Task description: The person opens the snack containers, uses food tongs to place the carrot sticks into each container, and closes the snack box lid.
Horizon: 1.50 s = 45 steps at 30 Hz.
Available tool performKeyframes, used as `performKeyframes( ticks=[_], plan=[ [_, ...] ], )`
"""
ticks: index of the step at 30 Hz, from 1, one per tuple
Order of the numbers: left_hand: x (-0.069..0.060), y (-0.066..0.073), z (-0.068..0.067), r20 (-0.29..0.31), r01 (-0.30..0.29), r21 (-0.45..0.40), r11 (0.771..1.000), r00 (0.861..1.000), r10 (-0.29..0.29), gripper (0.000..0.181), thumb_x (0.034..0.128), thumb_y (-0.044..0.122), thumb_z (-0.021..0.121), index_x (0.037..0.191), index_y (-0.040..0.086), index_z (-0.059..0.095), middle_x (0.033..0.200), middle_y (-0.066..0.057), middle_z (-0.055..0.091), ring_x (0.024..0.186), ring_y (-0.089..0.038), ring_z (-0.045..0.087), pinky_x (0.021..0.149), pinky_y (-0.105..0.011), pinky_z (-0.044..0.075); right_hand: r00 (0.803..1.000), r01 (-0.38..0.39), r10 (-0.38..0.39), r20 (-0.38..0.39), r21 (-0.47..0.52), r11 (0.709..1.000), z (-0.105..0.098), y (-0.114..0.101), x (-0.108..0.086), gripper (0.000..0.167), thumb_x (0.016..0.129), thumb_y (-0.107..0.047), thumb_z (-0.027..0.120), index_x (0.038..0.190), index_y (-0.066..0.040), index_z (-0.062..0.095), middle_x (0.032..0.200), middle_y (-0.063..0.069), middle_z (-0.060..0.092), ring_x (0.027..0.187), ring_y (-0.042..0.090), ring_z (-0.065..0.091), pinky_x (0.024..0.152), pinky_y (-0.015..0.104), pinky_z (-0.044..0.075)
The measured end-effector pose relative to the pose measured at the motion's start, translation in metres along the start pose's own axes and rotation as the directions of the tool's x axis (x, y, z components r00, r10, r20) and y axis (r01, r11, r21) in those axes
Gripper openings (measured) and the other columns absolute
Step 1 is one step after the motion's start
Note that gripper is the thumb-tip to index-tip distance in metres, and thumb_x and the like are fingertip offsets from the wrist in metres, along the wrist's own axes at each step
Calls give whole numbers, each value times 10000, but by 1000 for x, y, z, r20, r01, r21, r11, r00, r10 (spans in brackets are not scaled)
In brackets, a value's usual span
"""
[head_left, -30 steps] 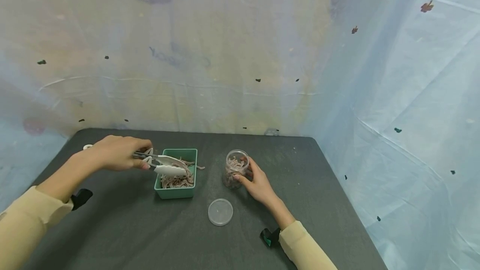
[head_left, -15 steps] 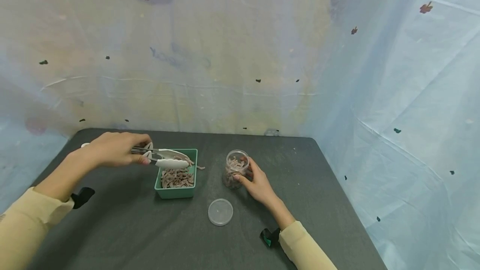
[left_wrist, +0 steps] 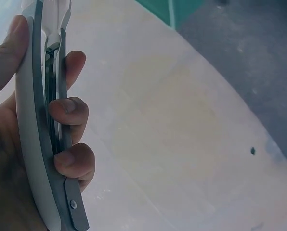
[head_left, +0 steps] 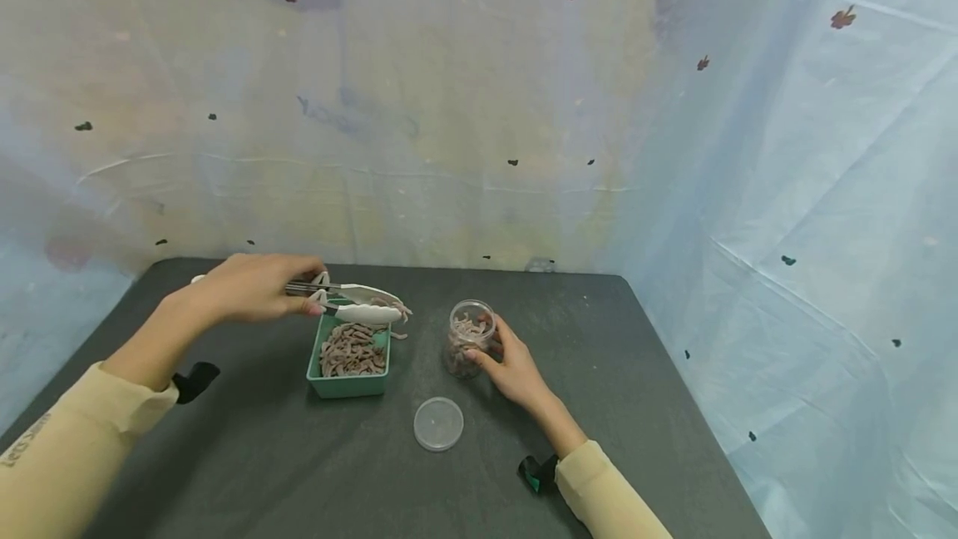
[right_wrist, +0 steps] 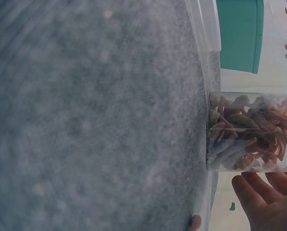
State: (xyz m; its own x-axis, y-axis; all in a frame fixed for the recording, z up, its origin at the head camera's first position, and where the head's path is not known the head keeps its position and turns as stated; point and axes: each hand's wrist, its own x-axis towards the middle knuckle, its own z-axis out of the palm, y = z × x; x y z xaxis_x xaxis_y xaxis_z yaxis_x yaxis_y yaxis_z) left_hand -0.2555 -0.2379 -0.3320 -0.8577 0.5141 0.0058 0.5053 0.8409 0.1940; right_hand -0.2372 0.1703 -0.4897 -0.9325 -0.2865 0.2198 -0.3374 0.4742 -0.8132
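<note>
In the head view my left hand (head_left: 247, 289) grips a pair of tongs (head_left: 368, 315) with pale tips, palm downward. Several greyish-brown curled strips stick out between those tips, above the far right corner of a green plastic box (head_left: 348, 388). More such strips (head_left: 350, 350) heap inside the box. The left wrist view shows fingers and thumb wrapped around the tongs' handles (left_wrist: 30, 125). To the right, my right hand (head_left: 516, 368) holds a clear open jar (head_left: 458, 356) upright on the table. Brown strips (right_wrist: 252, 130) fill much of the jar in the right wrist view.
A round clear lid (head_left: 438, 424) lies on the dark table (head_left: 599, 406) in front of the jar. One loose strip (head_left: 399, 336) lies by the box's right side. Plastic sheeting (head_left: 419, 106) hangs behind the table and along its right.
My left hand has lifted the tongs out of the box and moved them to the right, with strips in the tips. My right hand and the jar have stayed in place.
</note>
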Motion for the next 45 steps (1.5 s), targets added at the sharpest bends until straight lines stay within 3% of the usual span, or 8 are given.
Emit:
performKeyframes(
  ticks=[3, 9, 16, 24, 36, 45],
  plan=[
    [6, 7, -2, -7, -11, -11, 1000, 1000, 11, 563, 940, 591, 708, 1314, 176, 642, 1246, -40, 706, 948, -202, 691, 643, -405, 517, 1000, -4, 4, 3, -4, 1000, 1, 1, 0, 698, 999, -300, 737, 1569, -77, 401, 1503, 176, 516, 1359, 370, 561, 1047, 510, 516],
    [18, 19, -6, -18, -30, -28, 999, 999, 29, 577, 951, 582, 697, 1347, 167, 632, 1302, -70, 692, 1036, -278, 699, 619, -382, 504, 1000, -13, 13, -4, -9, 1000, 0, 0, 1, 672, 995, -304, 742, 1565, -166, 414, 1504, 156, 521, 1366, 348, 558, 1060, 497, 509],
    [32, 34, -7, -29, -60, -45, 997, 998, 59, 608, 956, 581, 693, 1387, 160, 611, 1339, -79, 672, 1162, -323, 668, 815, -547, 551, 1000, -14, 14, -4, -15, 1000, -1, -3, 2, 684, 998, -311, 738, 1572, -146, 406, 1505, 147, 520, 1373, 338, 553, 1072, 494, 501],
    [49, 58, -8, -14, -95, -35, 995, 995, 94, 616, 963, 559, 694, 1418, 155, 596, 1368, -76, 661, 1186, -321, 661, 893, -580, 534, 1000, 12, -12, -8, -15, 1000, 0, -1, 4, 669, 996, -281, 743, 1557, -107, 424, 1505, 143, 522, 1369, 342, 555, 1077, 494, 496],
    [83, 75, 8, 46, -156, -19, 988, 987, 157, 633, 946, 590, 693, 1417, 180, 594, 1375, -39, 655, 1157, -273, 670, 852, -532, 549, 1000, 4, -4, 5, -25, 1000, -1, 0, 2, 716, 1008, -304, 726, 1606, -152, 364, 1519, 140, 518, 1378, 331, 547, 1087, 482, 490],
    [93, 79, 17, 85, -153, -19, 988, 984, 154, 632, 948, 572, 705, 1415, 162, 594, 1355, -42, 661, 1147, -266, 671, 832, -503, 555, 1000, 1, -1, -1, -30, 1000, 0, 1, 1, 729, 1004, -311, 731, 1606, -131, 360, 1537, 147, 505, 1383, 355, 540, 1089, 499, 486]
  ],
)
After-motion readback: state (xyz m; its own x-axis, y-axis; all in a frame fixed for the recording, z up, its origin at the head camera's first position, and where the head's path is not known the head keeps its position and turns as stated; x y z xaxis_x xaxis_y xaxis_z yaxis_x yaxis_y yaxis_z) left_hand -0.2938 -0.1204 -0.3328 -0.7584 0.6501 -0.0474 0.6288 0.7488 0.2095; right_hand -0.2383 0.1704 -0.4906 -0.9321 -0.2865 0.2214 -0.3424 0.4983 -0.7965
